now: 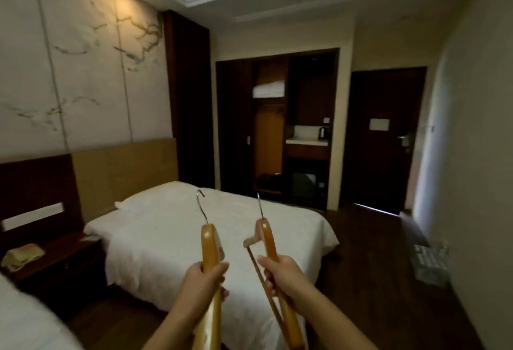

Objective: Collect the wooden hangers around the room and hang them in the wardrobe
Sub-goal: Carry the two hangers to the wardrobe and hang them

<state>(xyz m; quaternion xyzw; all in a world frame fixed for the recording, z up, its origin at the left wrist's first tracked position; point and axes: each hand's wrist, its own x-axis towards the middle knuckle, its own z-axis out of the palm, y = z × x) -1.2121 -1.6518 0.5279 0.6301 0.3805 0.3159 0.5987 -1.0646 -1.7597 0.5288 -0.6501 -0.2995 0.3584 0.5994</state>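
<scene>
- Left hand (204, 280) is curled tight round one arm of the left hanger (208, 244), whose metal hook points up and ahead over the bed (155, 238).
- Right hand (280, 272) grips the right hanger (268, 238) the same way, with its fingers wrapped round one wooden arm and the thin crossbar beside them. The two hangers are near each other but do not touch.
- Across the room, past the bed's far corner, the wardrobe (269, 133) stands open and well apart from both hangers. This looks like the carrying step, with neither hanger hung yet.
- To do it well:
  - Walk round the foot of the bed on the right, where the floor is free.
  - Keep the hangers apart so the hooks cannot catch each other or snag the bedcover.
  - At the wardrobe, hang one at a time, sliding the grip up toward the neck so the hook can be turned down over the rail.
- Hard to make out:
  - Something pale lies on the nightstand (55, 261), and I cannot tell whether it is cloth or paper.
  - The bottom edge cuts off the lower ends of both hangers.
  - The wardrobe's inside is too dim to show a rail.
  - A second bed at lower left is mostly out of frame, so a hanger could lie there unseen.
</scene>
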